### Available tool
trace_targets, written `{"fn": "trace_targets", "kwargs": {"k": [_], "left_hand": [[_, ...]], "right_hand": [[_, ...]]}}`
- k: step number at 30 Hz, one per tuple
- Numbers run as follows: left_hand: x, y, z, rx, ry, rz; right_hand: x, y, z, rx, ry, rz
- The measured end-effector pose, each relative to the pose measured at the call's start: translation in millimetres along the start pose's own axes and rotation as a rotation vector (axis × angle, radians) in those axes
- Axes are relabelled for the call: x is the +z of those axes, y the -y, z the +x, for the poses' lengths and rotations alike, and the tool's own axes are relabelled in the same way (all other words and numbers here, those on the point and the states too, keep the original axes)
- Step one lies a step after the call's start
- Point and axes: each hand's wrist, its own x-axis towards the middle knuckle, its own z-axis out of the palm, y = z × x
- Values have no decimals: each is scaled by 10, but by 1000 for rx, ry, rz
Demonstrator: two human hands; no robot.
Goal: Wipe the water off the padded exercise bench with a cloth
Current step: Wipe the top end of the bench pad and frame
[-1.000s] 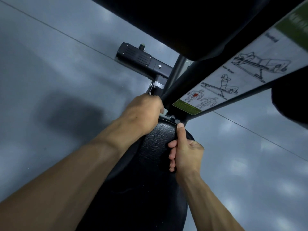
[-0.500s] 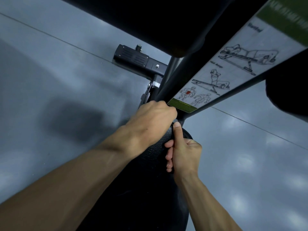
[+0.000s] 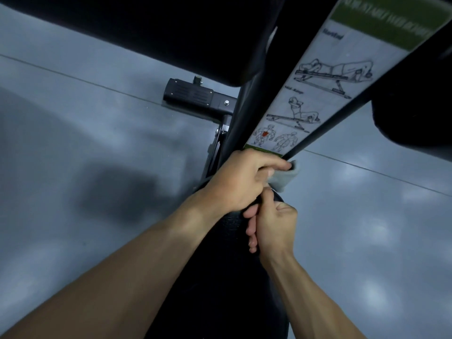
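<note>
We judge the wipe under way, not finished: our left hand (image 3: 241, 182) curls around the grey cloth (image 3: 283, 177) at the padded bench (image 3: 234, 223) end, our right hand (image 3: 271, 226) grips the pad's edge, and no water is discernible.

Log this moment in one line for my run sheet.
left hand: grips grey cloth | right hand: grips black padded bench edge

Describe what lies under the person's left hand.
A grey cloth pokes out past the left hand, held against the black padded bench. Most of the cloth and the pad beneath are covered.
</note>
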Motion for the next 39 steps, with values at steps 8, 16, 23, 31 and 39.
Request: {"fn": "trace_targets", "kwargs": {"k": [8, 16, 23, 31, 39], "left_hand": [[-495, 10, -566, -44, -290, -33], [-97, -179, -1059, -425, -528, -579], [320, -483, -1211, -351, -291, -595], [345, 147, -851, -380, -389, 391], [499, 330, -821, -287, -538, 592]], "right_hand": [[-12, -33, 8, -21, 23, 78], [-94, 5, -174, -21, 138, 178], [-480, -253, -558, 4, 301, 506], [-1176, -284, -300, -237, 28, 91], [-930, 323, 166, -889, 61, -690]]}}
